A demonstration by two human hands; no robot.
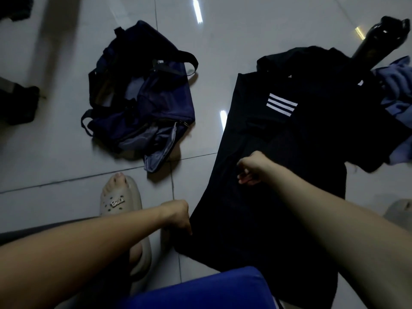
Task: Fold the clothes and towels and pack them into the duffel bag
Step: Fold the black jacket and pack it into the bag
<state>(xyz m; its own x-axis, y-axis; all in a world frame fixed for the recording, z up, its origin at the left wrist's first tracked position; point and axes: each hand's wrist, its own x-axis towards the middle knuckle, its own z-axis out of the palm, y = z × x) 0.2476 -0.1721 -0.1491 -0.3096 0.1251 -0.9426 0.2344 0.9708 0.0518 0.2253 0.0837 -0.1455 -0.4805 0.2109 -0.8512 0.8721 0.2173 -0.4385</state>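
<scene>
**Near field.** The person's blue-clad knee fills the lower edge. Just beyond it, the left grip pinches the near left edge of a garment, fingers curled down onto the cloth, beside a pale slipper. Farther in, the right grip is curled tight on the garment's middle and gathers a small fold of cloth. The dim light hides which fingers bear on it.

**Step in hand, as judged.** A lengthwise fold of the garment.
- Both grips should carry the left edge over together.
- The cloth should be kept taut between them so no crease is trapped.
- The edge should be laid parallel to the opposite side.
- The panel should be pressed flat before any second fold.
- The near end runs under the right forearm and should be checked for bunching.

**Garment.** It is black and appears thin and limp. It lies mostly flat on the tiled floor, with three white stripes towards its far end. Its kind cannot be determined.

**Far field.** The bag, navy, lies slumped and open on the floor to the left, apart from the garment. Its contents cannot be made out. A crumpled blue cloth lies against the garment's far right corner, and a black bottle lies beyond it.
</scene>
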